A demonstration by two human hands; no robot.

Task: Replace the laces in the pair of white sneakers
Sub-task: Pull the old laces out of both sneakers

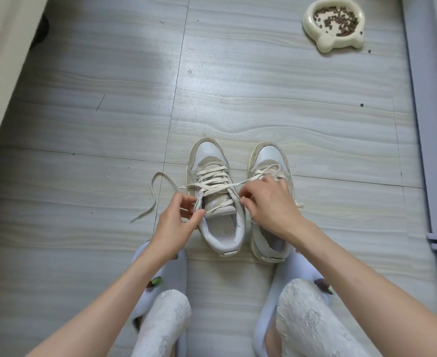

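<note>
Two worn white sneakers stand side by side on the floor, toes pointing away. The left sneaker has a cream lace threaded up its eyelets; one loose end loops out to the left and trails on the floor. My left hand pinches the sneaker's left collar edge by the top eyelet. My right hand pinches the lace at the top right eyelet and lies over the right sneaker, hiding its middle. A lace strand runs from the left sneaker across to the right sneaker's toe lacing.
A cream pet bowl with brown kibble sits at the far right. Loose kibble bits lie near it. A grey cabinet base runs along the right edge. My feet in pale slippers flank the shoes. A pale wall edges the left.
</note>
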